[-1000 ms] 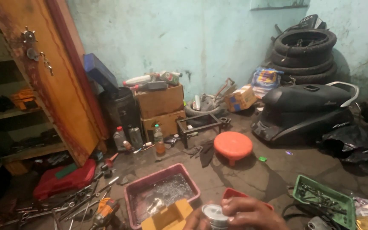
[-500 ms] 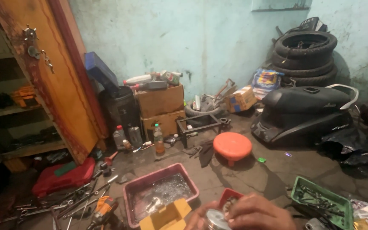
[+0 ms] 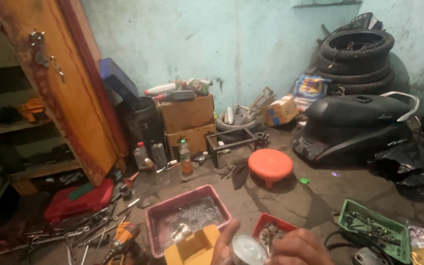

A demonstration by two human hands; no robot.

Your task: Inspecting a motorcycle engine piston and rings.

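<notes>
At the bottom edge, a round silver metal tin sits between my two hands. Fingers of my left hand rise along its left side and touch it. My right hand curls over its right side, and only the back of this hand shows. Just left of the hands are a yellow plastic box and a maroon tub holding cloudy liquid. A small red tray with metal parts lies right behind the tin.
A green tray of tools lies at right, an orange stool in the middle. Behind are a black scooter body, stacked tyres and cardboard boxes. Wrenches, a red case and an orange door are at left.
The hands with the tin have sunk toward the bottom edge. The view has tilted up slightly, so less of the hands shows.
</notes>
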